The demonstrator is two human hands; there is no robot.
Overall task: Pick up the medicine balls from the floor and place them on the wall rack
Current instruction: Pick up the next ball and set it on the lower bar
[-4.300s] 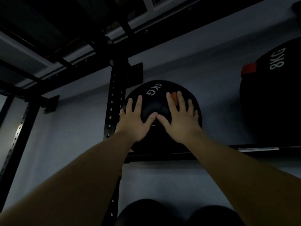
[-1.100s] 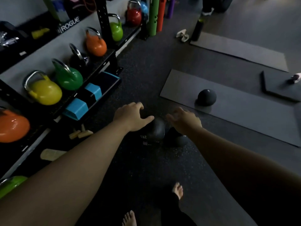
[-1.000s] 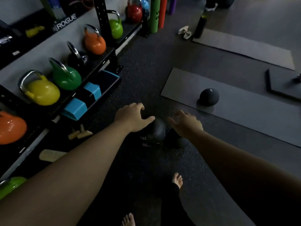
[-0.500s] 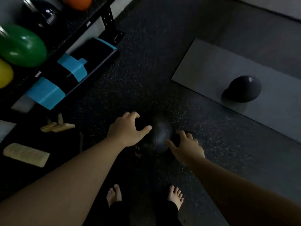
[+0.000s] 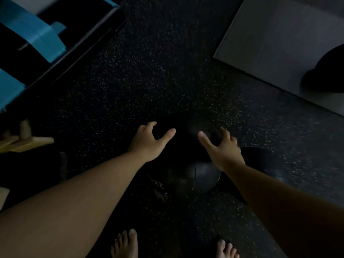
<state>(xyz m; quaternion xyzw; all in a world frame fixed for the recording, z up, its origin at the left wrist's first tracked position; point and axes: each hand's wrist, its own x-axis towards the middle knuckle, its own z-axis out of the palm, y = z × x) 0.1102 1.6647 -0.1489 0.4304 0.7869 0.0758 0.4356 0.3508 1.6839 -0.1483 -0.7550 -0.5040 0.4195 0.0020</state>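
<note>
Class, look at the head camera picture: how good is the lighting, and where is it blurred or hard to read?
Head view: very dim; the black medicine ball nearly merges with the dark speckled floor. Head view: motion blur smears the blue blocks at upper left. Head view: the left hand and right hand stand out, fingers spread over the ball.

On the floor [image 5: 149, 71], a medicine ball [image 5: 189, 175] just ahead of two bare feet [image 5: 125, 244], between left hand [image 5: 149, 142] and right hand [image 5: 223, 148]. Far right, second ball [image 5: 327, 71] on a mat [image 5: 270, 34]; far left, wooden blocks [image 5: 24, 140].
</note>
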